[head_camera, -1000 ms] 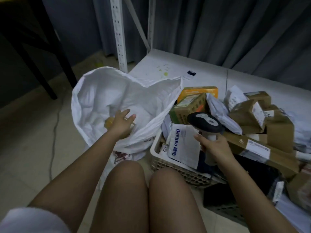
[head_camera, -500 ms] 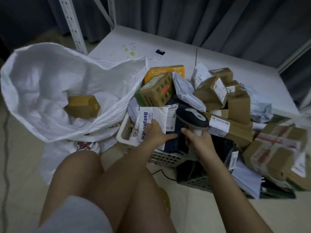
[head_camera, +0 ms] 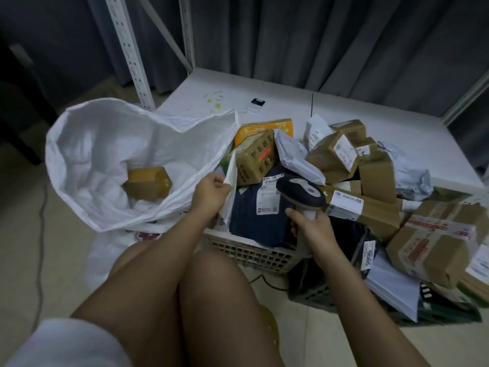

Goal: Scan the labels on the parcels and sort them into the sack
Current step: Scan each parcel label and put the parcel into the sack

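White mailer (head_camera: pixel 229 186) now upended, pinched by left hand (head_camera: pixel 210 194).

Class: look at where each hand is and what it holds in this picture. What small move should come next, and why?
Probably aim the scanner at a label. The left hand pinches the white mailer on edge, baring the dark parcel and its label, and the right hand grips the scanner just above it.

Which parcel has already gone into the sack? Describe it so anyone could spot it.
Start at the big white sack lying open on the left. Inside it lies one small brown cardboard box. It is the only parcel in there; the others are heaped around the basket to its right.
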Action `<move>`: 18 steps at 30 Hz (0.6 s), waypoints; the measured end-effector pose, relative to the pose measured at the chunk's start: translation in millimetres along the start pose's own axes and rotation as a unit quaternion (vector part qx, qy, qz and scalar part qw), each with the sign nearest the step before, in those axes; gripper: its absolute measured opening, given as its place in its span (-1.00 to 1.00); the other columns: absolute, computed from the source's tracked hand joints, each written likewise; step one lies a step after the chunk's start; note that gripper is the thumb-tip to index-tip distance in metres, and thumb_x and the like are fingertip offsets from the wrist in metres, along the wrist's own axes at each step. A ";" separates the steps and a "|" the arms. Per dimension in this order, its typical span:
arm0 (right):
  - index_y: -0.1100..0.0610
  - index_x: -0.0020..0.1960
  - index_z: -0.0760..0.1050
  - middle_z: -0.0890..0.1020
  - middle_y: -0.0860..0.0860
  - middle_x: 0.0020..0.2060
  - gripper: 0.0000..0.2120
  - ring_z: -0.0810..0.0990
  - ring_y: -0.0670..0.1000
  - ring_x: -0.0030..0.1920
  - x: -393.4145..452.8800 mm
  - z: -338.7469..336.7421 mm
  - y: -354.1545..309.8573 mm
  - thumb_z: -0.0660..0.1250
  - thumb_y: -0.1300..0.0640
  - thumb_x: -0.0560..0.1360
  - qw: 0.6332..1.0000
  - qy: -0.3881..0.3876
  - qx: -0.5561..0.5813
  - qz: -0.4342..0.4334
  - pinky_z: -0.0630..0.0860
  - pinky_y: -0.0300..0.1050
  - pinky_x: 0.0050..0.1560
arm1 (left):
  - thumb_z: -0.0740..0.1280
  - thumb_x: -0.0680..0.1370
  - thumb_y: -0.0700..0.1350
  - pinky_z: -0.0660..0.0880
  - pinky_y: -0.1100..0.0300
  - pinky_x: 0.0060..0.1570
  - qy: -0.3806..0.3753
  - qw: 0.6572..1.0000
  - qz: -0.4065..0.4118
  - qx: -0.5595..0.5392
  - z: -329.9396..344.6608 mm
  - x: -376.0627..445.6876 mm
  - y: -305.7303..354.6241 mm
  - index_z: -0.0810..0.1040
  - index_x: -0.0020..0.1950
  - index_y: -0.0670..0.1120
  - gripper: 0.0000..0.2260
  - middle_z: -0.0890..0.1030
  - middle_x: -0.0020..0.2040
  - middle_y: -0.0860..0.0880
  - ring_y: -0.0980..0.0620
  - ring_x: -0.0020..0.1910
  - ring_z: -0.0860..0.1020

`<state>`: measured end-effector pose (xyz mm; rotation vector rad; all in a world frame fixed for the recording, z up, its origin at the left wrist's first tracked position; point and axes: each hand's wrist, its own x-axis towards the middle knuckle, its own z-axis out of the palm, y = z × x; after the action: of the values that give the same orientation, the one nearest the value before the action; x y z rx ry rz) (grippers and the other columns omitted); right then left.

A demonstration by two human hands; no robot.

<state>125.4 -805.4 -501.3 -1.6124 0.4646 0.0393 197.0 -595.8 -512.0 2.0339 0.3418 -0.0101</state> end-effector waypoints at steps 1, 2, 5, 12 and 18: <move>0.18 0.05 0.51 0.58 0.06 -0.26 -0.83 0.53 -0.03 -0.32 -1.8 3.7 -2.5 0.44 0.20 0.49 1.000 -0.005 0.002 -0.001 0.50 -0.25 -0.37 | 0.34 0.51 -0.20 0.39 0.19 -0.12 0.016 1.000 0.001 -0.016 -16.3 1.8 2.3 0.54 0.02 -0.12 -0.90 0.52 -0.23 0.03 -0.02 -0.15 0.50; 0.19 0.03 0.51 0.57 0.07 -0.29 -0.84 0.52 -0.03 -0.34 -4.2 7.8 -6.0 0.43 0.20 0.49 1.000 -0.014 0.000 -0.004 0.49 -0.25 -0.38 | 0.33 0.51 -0.21 0.39 0.21 -0.11 0.029 0.999 0.008 -0.025 -31.8 2.5 4.4 0.57 0.04 -0.12 -0.88 0.55 -0.19 0.02 -0.05 -0.12 0.53; 0.22 0.00 0.50 0.54 0.07 -0.35 -0.85 0.50 -0.04 -0.39 -9.6 19.7 -17.4 0.43 0.19 0.50 0.998 -0.046 -0.021 -0.026 0.45 -0.26 -0.42 | 0.27 0.56 -0.26 0.41 0.33 -0.14 0.048 0.997 0.029 -0.045 -73.7 0.8 8.4 0.60 0.09 -0.12 -0.83 0.58 -0.05 -0.02 -0.06 0.00 0.56; 0.11 -0.08 0.50 0.55 -0.09 -0.39 -0.86 0.51 -0.21 -0.43 -31.3 39.4 -52.9 0.45 0.26 0.47 0.982 -0.133 -0.062 -0.122 0.41 -0.34 -0.43 | 0.22 0.59 -0.27 0.38 0.27 0.01 0.086 0.993 0.051 -0.068 -147.2 -22.7 12.0 0.60 0.16 -0.15 -0.78 0.58 0.05 -0.03 0.05 0.02 0.49; 0.00 -0.10 0.52 0.58 -0.19 -0.38 -0.80 0.55 -0.30 -0.36 -50.1 46.7 -66.3 0.48 0.26 0.45 0.968 -0.162 -0.072 -0.178 0.43 -0.39 -0.36 | 0.22 0.60 -0.25 0.43 0.13 0.20 0.120 0.985 0.038 -0.117 -178.7 -37.2 9.1 0.60 0.10 -0.06 -0.80 0.58 0.08 -0.01 0.03 0.05 0.49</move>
<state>112.3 -745.3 -428.4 -1.7718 -0.0862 0.0666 138.7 -452.9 -414.1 1.8160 0.3951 0.3111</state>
